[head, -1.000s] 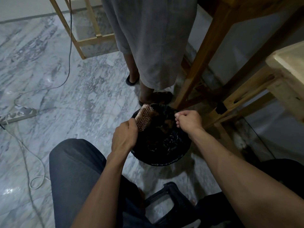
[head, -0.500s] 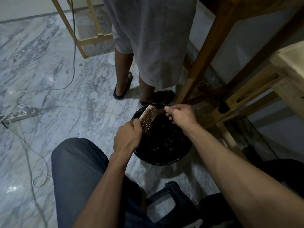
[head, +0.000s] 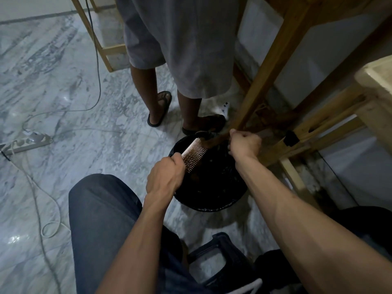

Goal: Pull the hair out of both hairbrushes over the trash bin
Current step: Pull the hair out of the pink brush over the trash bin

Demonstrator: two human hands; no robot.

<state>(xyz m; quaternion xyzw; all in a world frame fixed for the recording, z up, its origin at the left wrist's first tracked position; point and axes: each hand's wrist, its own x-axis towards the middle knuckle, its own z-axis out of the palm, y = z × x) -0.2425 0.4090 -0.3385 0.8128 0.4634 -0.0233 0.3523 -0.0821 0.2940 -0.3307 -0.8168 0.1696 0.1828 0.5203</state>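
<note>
A round bin [head: 214, 205] lined with a black bag stands on the marble floor between my knees and a wooden frame. My left hand [head: 164, 176] grips the handle of a light brown hairbrush [head: 194, 154], bristles facing up and right, over the bin's left rim. My right hand [head: 245, 145] is closed at the bin's far right rim, pinching a dark brown clump of hair [head: 214, 141] that stretches from the brush's far end to my fingers. A second brush is nowhere in view.
A person in grey shorts and sandals [head: 160, 109] stands just beyond the bin. Wooden frame legs [head: 263, 81] rise on the right. A power strip [head: 27, 143] and cables lie on the floor at left. A black stool [head: 220, 255] is under me.
My right hand reached to the brush's far end, pinched hair and pulled it away to the right. The brush rose slightly. The standing person stepped their left foot out.
</note>
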